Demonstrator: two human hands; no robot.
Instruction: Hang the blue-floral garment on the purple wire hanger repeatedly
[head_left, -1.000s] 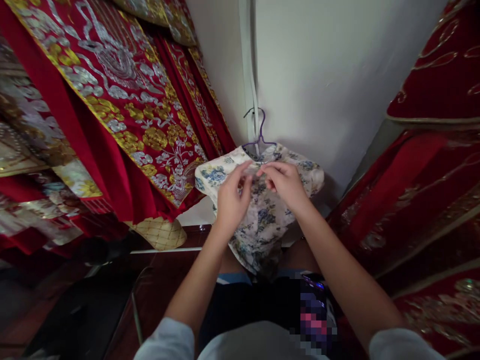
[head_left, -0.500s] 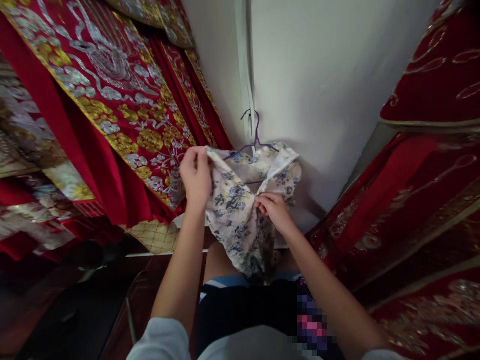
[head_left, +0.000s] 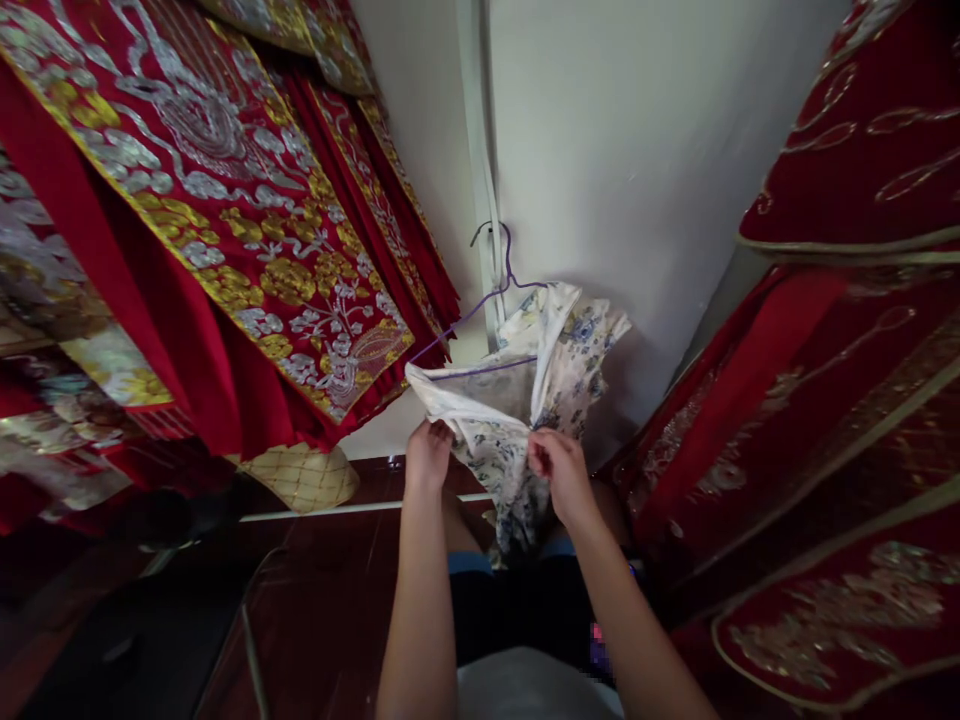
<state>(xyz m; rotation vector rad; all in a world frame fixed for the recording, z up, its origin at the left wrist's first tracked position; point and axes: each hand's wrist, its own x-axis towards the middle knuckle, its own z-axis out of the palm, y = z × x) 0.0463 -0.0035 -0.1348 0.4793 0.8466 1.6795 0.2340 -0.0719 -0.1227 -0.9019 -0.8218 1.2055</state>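
A white floral blouse (head_left: 592, 345) hangs in front of me on a purple wire hanger (head_left: 480, 305). Its right shoulder sits on the hanger, while the left shoulder has slid down, leaving the hanger's left arm bare. My left hand (head_left: 429, 455) is closed on the blouse's lowered left edge, fingertips partly hidden by the cloth. With bent fingers, my right hand (head_left: 556, 465) pinches the front of the neckline, where the two front edges meet. The hanger's hook is caught near a pale strip (head_left: 480, 150) on the wall.
Red embroidered cloth (head_left: 300, 250) with gold and silver patterns hangs close on the left. More red cloth (head_left: 817, 370) stands on the right. Behind the blouse is a pale wall (head_left: 637, 130). A dark object (head_left: 112, 640) lies at the lower left on a dark red floor (head_left: 330, 570).
My left hand has moved down and slightly right, pulling the left shoulder of the blouse off the hanger. My right hand has shifted a little lower, still at the neckline.
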